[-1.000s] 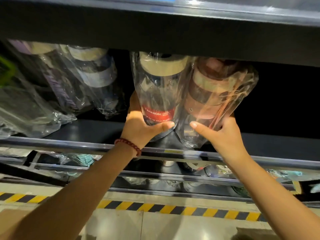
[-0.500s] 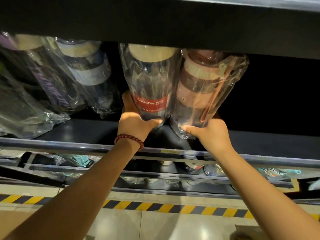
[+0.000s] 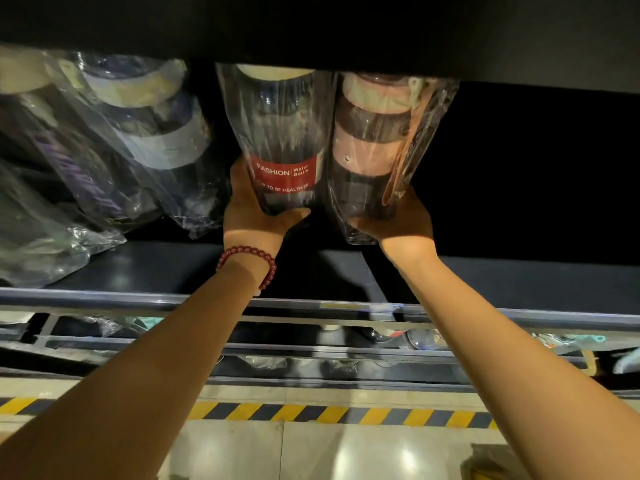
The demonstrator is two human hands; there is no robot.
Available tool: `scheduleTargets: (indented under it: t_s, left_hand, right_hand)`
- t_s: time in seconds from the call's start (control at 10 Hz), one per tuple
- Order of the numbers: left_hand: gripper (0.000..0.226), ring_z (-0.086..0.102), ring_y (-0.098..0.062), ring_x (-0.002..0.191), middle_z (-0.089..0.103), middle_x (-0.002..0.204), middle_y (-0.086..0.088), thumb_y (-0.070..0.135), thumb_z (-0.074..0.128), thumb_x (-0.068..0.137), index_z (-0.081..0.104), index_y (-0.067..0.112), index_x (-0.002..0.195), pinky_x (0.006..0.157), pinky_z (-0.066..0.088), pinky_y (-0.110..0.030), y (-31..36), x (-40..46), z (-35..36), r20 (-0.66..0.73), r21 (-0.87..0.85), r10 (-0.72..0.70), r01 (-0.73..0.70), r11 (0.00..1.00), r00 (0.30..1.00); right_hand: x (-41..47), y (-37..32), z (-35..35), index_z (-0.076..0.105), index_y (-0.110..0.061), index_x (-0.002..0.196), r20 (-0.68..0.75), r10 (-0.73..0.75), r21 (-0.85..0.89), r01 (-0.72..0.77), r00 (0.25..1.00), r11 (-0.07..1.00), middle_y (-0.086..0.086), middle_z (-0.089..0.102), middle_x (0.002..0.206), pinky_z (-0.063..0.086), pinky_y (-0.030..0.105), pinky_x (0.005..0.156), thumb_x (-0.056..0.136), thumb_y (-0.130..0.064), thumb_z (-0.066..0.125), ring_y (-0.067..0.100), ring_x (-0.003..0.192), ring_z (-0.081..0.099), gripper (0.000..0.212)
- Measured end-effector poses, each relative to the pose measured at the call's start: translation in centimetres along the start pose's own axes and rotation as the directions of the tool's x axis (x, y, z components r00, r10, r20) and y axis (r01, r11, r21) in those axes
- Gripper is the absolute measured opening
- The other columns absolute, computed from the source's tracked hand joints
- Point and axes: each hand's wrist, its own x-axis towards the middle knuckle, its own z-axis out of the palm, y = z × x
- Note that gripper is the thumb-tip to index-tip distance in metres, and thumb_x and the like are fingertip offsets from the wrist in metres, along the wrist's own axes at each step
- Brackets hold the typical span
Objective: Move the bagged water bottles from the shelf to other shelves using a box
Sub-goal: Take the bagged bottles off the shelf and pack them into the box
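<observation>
Both hands are deep in the shelf, each wrapped round the base of its own bagged bottle. Left hand grips the red-label bottle, thumb hooked under the bottom edge; right hand cups the pink bottle, fingers curled round the far side and out of view. The two bottles sit side by side, bags touching, bases slightly above the shelf deck, tops right up against the underside of the upper shelf. Risks as I read it: (1) grip is on slick loose film, not on hard plastic, so a bottle can slide inside its bag or the bag can slip through the fingers, especially on the right, where slack film bunches under the palm. (2) No headroom, so lifting further jams the caps on the upper shelf; tilt or pull straight out instead. (3) The front rail is a lip that the bases or trailing film can catch on. (4) The leaning bagged bottles at left rest near the red-label one and could topple or roll forward. (5) One bottle per hand means no spare hand for a slip. No box in view, so I cannot tell how far the carry is.
</observation>
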Motion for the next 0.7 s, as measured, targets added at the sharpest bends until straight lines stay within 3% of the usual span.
scheduleTargets:
  t_s: [0.1, 0.2, 0.3, 0.4, 0.5, 0.6, 0.7]
  left_hand:
    - [0.104, 0.048, -0.019, 0.124, 0.047, 0.138, -0.004, 0.024, 0.088, 0.06, 0.026, 0.015, 0.143, 0.104, 0.042, -0.039, 0.5, 0.2, -0.3, 0.008, -0.009, 0.014, -0.014, 1.0, 1.0]
    - [0.099, 0.049, -0.016, 0.12, 0.05, 0.135, -0.003, 0.016, 0.086, 0.063, 0.027, 0.015, 0.143, 0.104, 0.041, -0.032, 0.7, -0.1, -1.1, 0.074, -0.035, 0.016, -0.013, 0.999, 0.997]
    - [0.103, 0.054, -0.02, 0.12, 0.056, 0.131, 0.0, 0.032, 0.088, 0.054, 0.034, 0.018, 0.141, 0.104, 0.044, -0.039, 1.6, -0.5, -2.6, 0.167, -0.022, -0.052, 0.056, 0.998, 0.985]
    - [0.083, 0.057, -0.019, 0.116, 0.059, 0.123, 0.002, 0.036, 0.085, 0.058, 0.049, 0.019, 0.131, 0.101, 0.042, -0.028, 2.7, -3.0, -4.4, 0.215, 0.053, -0.13, 0.122, 0.991, 0.968]
    - [0.075, 0.048, -0.02, 0.125, 0.05, 0.136, -0.003, 0.034, 0.079, 0.072, 0.045, 0.016, 0.137, 0.105, 0.04, -0.034, 3.6, -7.8, -7.2, 0.259, 0.296, -0.047, -0.033, 0.955, 0.965]
    - [0.068, 0.044, -0.018, 0.128, 0.045, 0.141, 0.001, 0.038, 0.073, 0.078, 0.044, 0.021, 0.137, 0.105, 0.038, -0.03, 5.5, -12.6, -9.9, 0.374, 0.38, 0.028, -0.181, 0.907, 0.927]
    - [0.063, 0.045, -0.018, 0.126, 0.048, 0.139, 0.003, 0.039, 0.071, 0.08, 0.046, 0.023, 0.136, 0.105, 0.036, -0.028, 7.9, -17.7, -11.5, 0.451, 0.376, 0.09, -0.28, 0.883, 0.888]
  right_hand:
    - [0.6, -0.3, -0.2, 0.045, -0.012, 0.135, 0.022, 0.05, -0.102, -0.047, 0.999, 0.994, 0.007, 0.053, 0.136, 0.037, 0.027, 0.1, 0.073, -0.027, 0.081, 0.025, 0.126, 0.049, 0.074]
    - [0.2, -0.7, -0.4, 0.046, -0.014, 0.133, 0.086, 0.081, 0.0, -0.082, 0.993, 0.997, 0.005, 0.058, 0.126, 0.044, 0.031, 0.099, 0.071, -0.024, 0.083, 0.025, 0.12, 0.053, 0.073]
    - [0.0, -1.1, -1.3, 0.046, -0.016, 0.131, 0.132, 0.083, 0.043, -0.089, 0.988, 0.995, 0.006, 0.057, 0.13, 0.046, 0.041, 0.101, 0.065, -0.022, 0.086, 0.028, 0.12, 0.054, 0.077]
    - [-2.0, -2.1, -4.2, 0.05, -0.017, 0.128, 0.154, 0.118, 0.003, -0.12, 0.981, 0.993, 0.004, 0.06, 0.126, 0.046, 0.034, 0.098, 0.068, -0.023, 0.084, 0.024, 0.115, 0.057, 0.069]
    - [-6.8, -2.6, -7.8, 0.054, -0.008, 0.126, 0.142, 0.132, -0.221, -0.098, 0.981, 0.97, 0.009, 0.058, 0.128, 0.043, 0.03, 0.093, 0.079, -0.025, 0.075, 0.025, 0.117, 0.053, 0.054]
    - [-13.5, -3.7, -10.9, 0.044, -0.014, 0.138, 0.186, 0.116, -0.326, -0.05, 0.976, 0.944, 0.002, 0.047, 0.141, 0.034, 0.028, 0.103, 0.087, -0.026, 0.067, 0.02, 0.129, 0.043, 0.058]
    - [-20.1, -4.3, -13.6, 0.049, -0.016, 0.134, 0.198, 0.091, -0.357, -0.014, 0.976, 0.934, 0.002, 0.053, 0.132, 0.037, 0.028, 0.099, 0.087, -0.025, 0.067, 0.021, 0.124, 0.046, 0.051]
